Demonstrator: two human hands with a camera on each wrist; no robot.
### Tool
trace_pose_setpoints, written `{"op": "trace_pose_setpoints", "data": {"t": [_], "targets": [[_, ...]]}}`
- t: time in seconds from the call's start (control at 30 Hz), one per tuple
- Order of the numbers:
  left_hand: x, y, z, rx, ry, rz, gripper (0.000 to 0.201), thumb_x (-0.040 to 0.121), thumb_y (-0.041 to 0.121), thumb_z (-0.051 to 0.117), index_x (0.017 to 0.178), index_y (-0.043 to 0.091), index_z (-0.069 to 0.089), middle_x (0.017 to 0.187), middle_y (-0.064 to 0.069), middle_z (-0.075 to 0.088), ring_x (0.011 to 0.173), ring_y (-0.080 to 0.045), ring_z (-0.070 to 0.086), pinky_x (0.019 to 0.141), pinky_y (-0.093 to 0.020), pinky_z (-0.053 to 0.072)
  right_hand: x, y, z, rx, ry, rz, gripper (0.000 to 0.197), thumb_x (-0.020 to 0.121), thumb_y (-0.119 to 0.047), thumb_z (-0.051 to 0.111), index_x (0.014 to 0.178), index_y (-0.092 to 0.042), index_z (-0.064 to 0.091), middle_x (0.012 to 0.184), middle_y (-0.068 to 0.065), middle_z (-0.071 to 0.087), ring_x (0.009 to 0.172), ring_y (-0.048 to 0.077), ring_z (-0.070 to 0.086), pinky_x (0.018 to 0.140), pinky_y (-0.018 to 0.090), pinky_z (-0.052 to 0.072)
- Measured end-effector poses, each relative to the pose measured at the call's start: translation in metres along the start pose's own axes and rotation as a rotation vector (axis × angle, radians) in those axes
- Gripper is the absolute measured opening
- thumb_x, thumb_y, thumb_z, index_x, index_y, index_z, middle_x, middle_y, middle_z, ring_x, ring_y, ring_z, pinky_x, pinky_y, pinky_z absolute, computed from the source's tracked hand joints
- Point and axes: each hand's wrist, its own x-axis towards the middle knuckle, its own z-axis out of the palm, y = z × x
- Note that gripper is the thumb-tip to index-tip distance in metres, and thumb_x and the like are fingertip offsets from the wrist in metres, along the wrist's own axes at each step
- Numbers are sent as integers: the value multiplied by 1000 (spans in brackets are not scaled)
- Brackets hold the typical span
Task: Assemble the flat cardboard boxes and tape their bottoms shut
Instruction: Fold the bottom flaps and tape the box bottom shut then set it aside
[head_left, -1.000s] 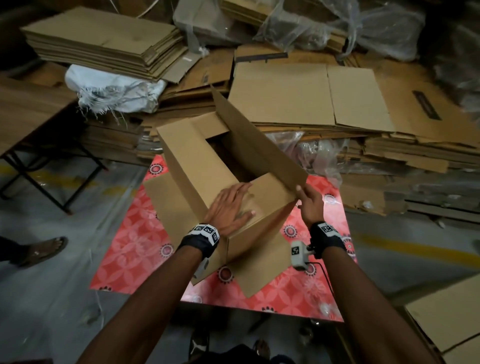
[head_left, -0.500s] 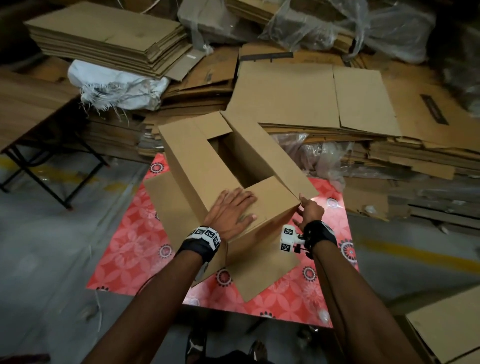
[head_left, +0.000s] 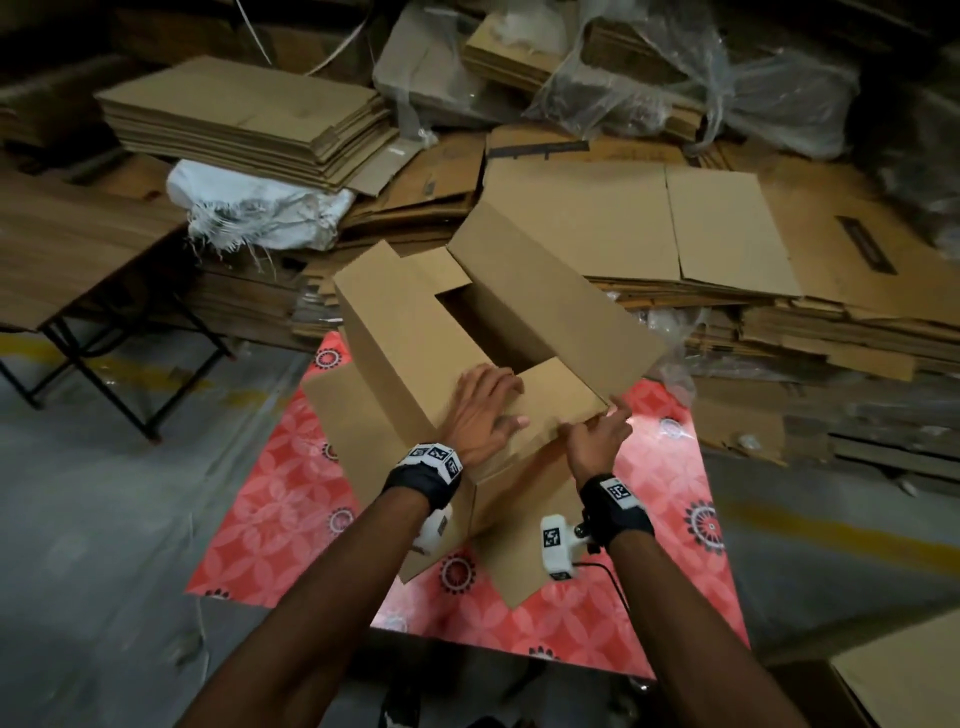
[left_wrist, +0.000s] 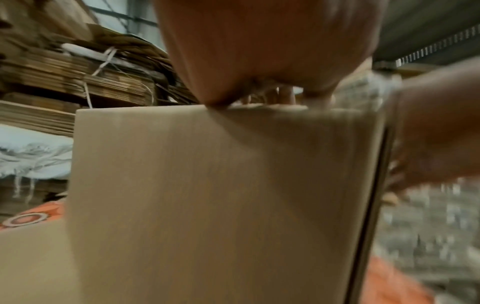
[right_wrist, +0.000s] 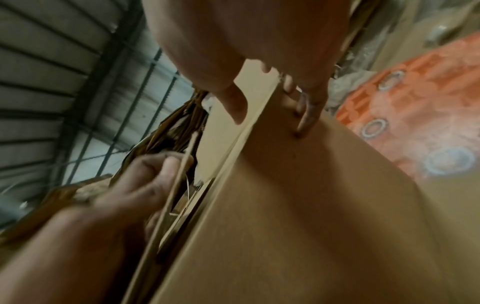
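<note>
Cardboard box (head_left: 415, 353), part-erected, tilted on red patterned mat (head_left: 270, 488), bottom end up, centre of head view. Near minor flap (head_left: 550, 400) folded in; right major flap (head_left: 545, 306) lowered over opening, gap of dark interior visible between it and the panel at left.

Left hand (head_left: 480, 413): spread flat, fingers straight, pressing near minor flap down. Right hand (head_left: 597, 436): at near right corner of box, fingers on the outside wall, thumb over the edge per right wrist view; pinching or merely steadying — cannot tell, frame blurred.

Handling (judged): light, empty, corrugated; stiff across panels, hinging freely at score lines, prone to crease if pushed mid-panel. Surface dry, not slippery. Best hold at corners and along fold lines; flat-palm pressure on flaps. Springback of unsecured flaps likely until taped. No tape seen in any view.

Edges & room: lower flaps splayed on mat under box, so base unsteady. Flat box stacks (head_left: 249, 124) and loose sheets (head_left: 644, 223) close behind and at right; white sack (head_left: 260, 208) at left rear; folding table (head_left: 62, 249) at left. Open floor (head_left: 130, 519) at left and near side; best room for turning box twd the person.
</note>
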Motion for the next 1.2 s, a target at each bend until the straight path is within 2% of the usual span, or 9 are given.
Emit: {"op": "trace_pose_setpoints", "data": {"t": [0.1,0.23,0.3,0.4,0.5,0.67,0.83,0.93,1.2], "targets": [[12,13,-28,4,143,16,45,91,51,63,123,19,56,136,1,50,130,-29,30,111,-57,32,-1,-6,-4,-84,-69,-83,67,70,2,74,130,-21,53,131,11,32,109,28,50,96,26,44],[5,34,-63,240,344,214,46,81,62,65,91,17,62,96,1,57,106,-23,47,114,-50,35,-5,-11,3,-145,-93,-250,37,74,-16,74,107,-32,68,124,7,36,114,28,50,103,44,48],[-9,38,-60,277,336,237,41,75,53,80,87,21,58,89,3,57,86,-18,51,80,-43,55,-3,-12,5,-146,-112,-273,32,79,-12,77,108,-25,71,123,7,38,117,25,48,109,45,44],[-36,33,-39,309,246,195,55,64,39,92,90,25,46,87,5,53,77,-17,51,46,-28,38,0,-8,2,-152,-181,-313,30,78,-16,83,105,-26,74,116,-3,45,120,30,53,108,47,45],[-53,22,-17,361,75,179,51,64,41,90,96,21,57,92,2,53,83,-19,57,51,-28,24,-1,-6,-2,-147,-219,-266,34,74,-19,90,104,-26,75,120,-5,46,123,23,52,109,43,46],[-62,-6,-6,181,-353,52,68,69,70,74,122,30,58,119,7,51,110,-13,48,81,-31,39,-13,1,-13,-288,-251,-341,58,68,-24,95,121,-18,73,144,8,46,128,19,49,100,19,33],[-13,-31,-17,188,-156,-99,55,92,32,62,144,18,49,145,-7,50,139,-29,38,110,-47,41,-19,0,-14,-310,-262,-309,58,72,-27,93,125,-20,71,151,9,46,137,27,46,112,38,41],[13,-45,-19,410,-315,-77,69,96,38,62,155,19,33,160,-5,35,151,-29,24,119,-47,29,-20,-4,-20,-331,-271,-313,59,71,-25,93,126,-20,69,151,10,44,139,28,44,111,37,37],[3,-15,19,346,-229,69,65,90,55,66,144,23,49,143,-3,57,131,-27,50,118,-46,26,-10,1,-63,-618,-222,-298,55,67,-36,72,122,-41,63,150,-8,41,129,36,45,101,48,47]]}}
